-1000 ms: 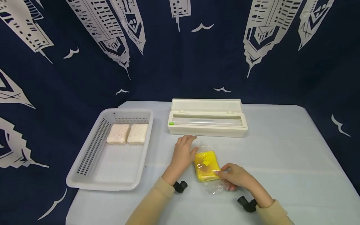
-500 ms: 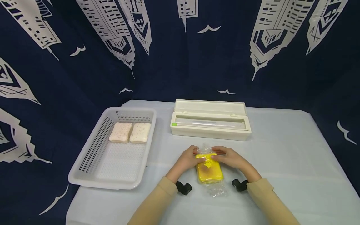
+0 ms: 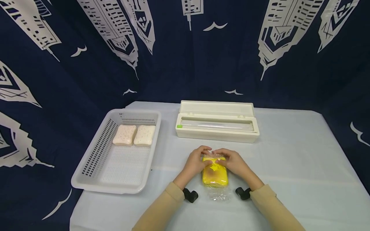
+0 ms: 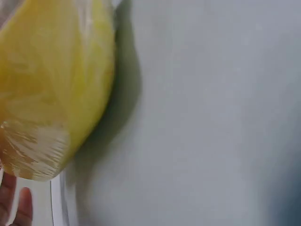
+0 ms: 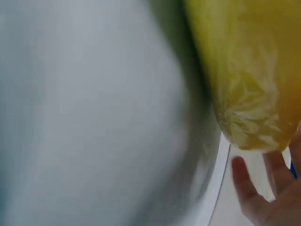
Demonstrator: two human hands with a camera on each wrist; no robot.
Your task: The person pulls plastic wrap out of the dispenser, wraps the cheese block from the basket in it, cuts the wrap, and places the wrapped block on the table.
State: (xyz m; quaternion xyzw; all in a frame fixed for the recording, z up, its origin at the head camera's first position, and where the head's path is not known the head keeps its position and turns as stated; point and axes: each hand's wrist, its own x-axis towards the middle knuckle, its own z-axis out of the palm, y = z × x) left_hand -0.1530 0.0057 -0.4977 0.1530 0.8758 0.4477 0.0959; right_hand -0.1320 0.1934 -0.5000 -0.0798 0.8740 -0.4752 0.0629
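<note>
A yellow bread-slice-shaped block (image 3: 215, 176), brownish in the middle, lies on the table in clear cling film (image 3: 218, 193). Loose film sticks out at its near end. My left hand (image 3: 197, 161) is at its far left corner, thumb on the top face and fingers curled over the far edge, pinching the film there. From the other side my right hand (image 3: 233, 163) does likewise at the far right corner. Both wrist views show the wrapped yellow block (image 4: 51, 89) close up, with fingertips (image 5: 242, 176) beyond its far end. The film between the fingertips is partly hidden.
Behind the hands stands a cream cling film dispenser (image 3: 216, 134), its lid raised, with a clear roll inside and a green tab at left. On the left, a white plastic basket (image 3: 115, 189) holds two pale speckled bread-slice-shaped blocks (image 3: 125, 135). A dark patterned cloth hangs behind.
My right hand has moved from the block's near right side up to its far edge. Both hands now meet there, and the far film flap has been drawn in over the block.
</note>
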